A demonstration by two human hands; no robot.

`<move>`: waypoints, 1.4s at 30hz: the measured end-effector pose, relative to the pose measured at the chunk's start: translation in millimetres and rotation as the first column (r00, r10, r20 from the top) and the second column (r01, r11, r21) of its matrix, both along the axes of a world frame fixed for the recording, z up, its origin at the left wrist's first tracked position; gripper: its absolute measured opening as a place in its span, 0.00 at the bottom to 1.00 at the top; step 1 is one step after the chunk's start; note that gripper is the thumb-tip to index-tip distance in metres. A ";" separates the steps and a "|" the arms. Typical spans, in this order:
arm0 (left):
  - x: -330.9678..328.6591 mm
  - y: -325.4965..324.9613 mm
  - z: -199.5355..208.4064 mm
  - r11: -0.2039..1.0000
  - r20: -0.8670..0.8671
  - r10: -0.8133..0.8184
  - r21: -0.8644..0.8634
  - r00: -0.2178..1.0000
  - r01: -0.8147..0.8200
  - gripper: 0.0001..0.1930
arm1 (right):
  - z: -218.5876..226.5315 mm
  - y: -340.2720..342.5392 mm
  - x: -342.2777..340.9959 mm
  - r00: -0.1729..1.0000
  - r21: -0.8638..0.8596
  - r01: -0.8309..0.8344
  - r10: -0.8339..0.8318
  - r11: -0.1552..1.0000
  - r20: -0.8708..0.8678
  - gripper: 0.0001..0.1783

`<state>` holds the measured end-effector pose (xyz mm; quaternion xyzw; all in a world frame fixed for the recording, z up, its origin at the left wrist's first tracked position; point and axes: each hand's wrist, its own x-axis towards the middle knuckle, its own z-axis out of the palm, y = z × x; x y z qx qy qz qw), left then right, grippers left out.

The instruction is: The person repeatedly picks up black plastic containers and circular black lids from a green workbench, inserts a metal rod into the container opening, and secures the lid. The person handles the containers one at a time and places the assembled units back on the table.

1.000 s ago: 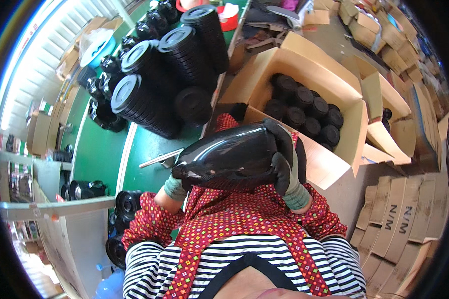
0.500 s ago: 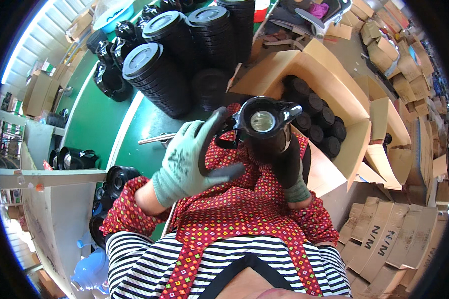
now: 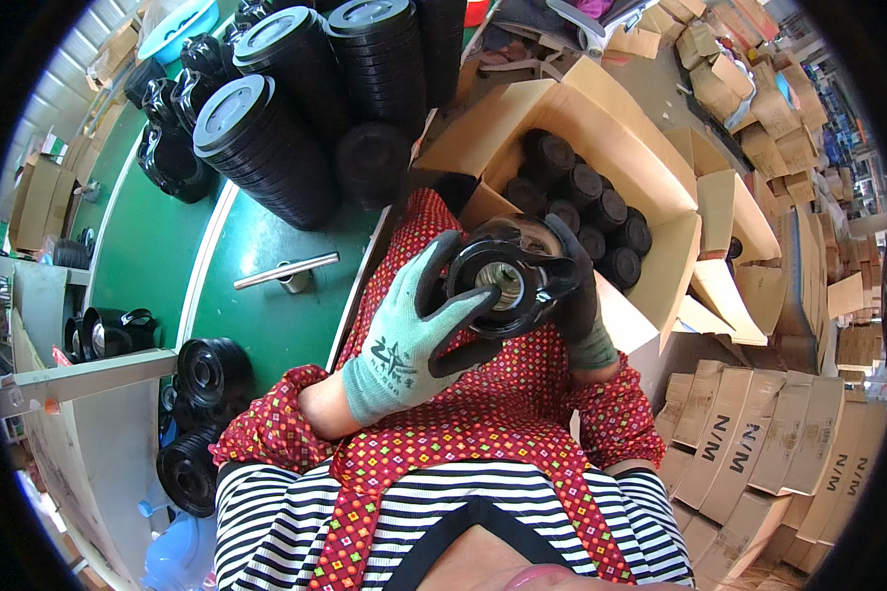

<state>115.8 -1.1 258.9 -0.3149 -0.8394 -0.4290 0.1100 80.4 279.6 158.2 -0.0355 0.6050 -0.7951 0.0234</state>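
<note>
A black jug with a pouring spout and a shiny silvery inside is held in front of my red patterned apron, its round mouth tilted up toward me. My right hand, in a green and black glove, is wrapped round the jug's far right side. My left hand, gloved alike, closes on the collar at the left, with one finger lying across the rim beside the mouth. Part of the right hand's fingers is hidden behind the jug.
Beyond the left hand, a T-shaped metal bar tool sits on the green table. Tall stacks of black round parts stand behind it, beside several black jugs. An open carton at right holds black cylinders. Flattened cartons lie lower right.
My left hand has moved right and closed on the jug's collar; before, it was apart with fingers spread. The jug has come lower and nearer. The view has shifted, uncovering the metal bar tool.
</note>
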 end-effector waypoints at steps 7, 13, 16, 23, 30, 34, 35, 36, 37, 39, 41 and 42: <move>22.3 -6.4 -52.2 0.984 0.148 -0.177 0.020 0.973 0.176 0.33 | -37.2 54.1 -44.8 0.967 0.599 0.074 0.090 0.798 -0.238 0.16; 26.9 -102.3 -70.5 0.964 0.208 0.116 -0.261 0.971 -0.059 0.47 | 9.9 13.9 -54.1 0.983 0.395 -0.182 0.171 0.900 0.063 0.18; 12.3 -162.6 -98.5 0.802 0.007 0.490 -0.394 0.872 -0.448 0.53 | 15.7 -4.3 -54.9 0.964 0.433 -0.257 0.263 0.864 0.047 0.18; 15.0 -69.7 -18.1 0.996 0.160 -0.077 -0.030 0.984 0.083 0.65 | -41.4 23.0 -43.4 0.970 0.512 -0.123 0.213 0.850 -0.121 0.21; 1.3 -18.3 -9.8 0.986 0.189 -0.148 0.110 0.971 0.129 0.58 | -54.3 -2.7 -17.1 0.953 -0.074 -0.177 0.190 0.981 0.237 0.23; 3.4 -6.5 -11.5 0.995 0.150 -0.082 0.076 0.985 0.071 0.57 | -82.4 3.8 -24.5 0.947 -0.068 -0.205 0.215 0.976 0.239 0.22; 4.4 -6.6 -12.4 0.997 0.135 -0.048 0.062 0.990 0.040 0.56 | -61.0 -4.1 -19.3 0.955 -0.079 -0.199 0.212 0.977 0.209 0.21; 4.0 -6.8 -12.5 0.998 0.114 -0.039 0.049 0.993 0.033 0.56 | -68.9 1.0 -21.5 0.926 -0.286 -0.253 0.316 0.924 0.204 0.22; 2.3 -6.8 -12.5 0.999 0.092 -0.031 0.036 0.995 0.027 0.56 | -83.0 12.1 -25.5 0.892 -0.481 -0.290 0.415 0.827 0.177 0.22; 0.3 -11.9 -14.8 1.000 0.050 -0.019 0.008 0.999 0.019 0.55 | -56.3 -4.3 -18.1 0.940 -0.308 0.086 0.025 0.948 0.339 0.25; -2.5 -21.9 -13.6 0.999 0.016 -0.054 0.003 0.998 0.054 0.55 | 50.9 -33.4 -1.3 0.979 0.519 0.205 -0.183 0.830 -0.094 0.33; -4.5 -26.0 -13.6 0.997 -0.002 -0.077 0.004 0.997 0.077 0.55 | 82.6 -30.5 2.0 0.952 0.626 0.224 -0.029 0.747 -0.306 0.37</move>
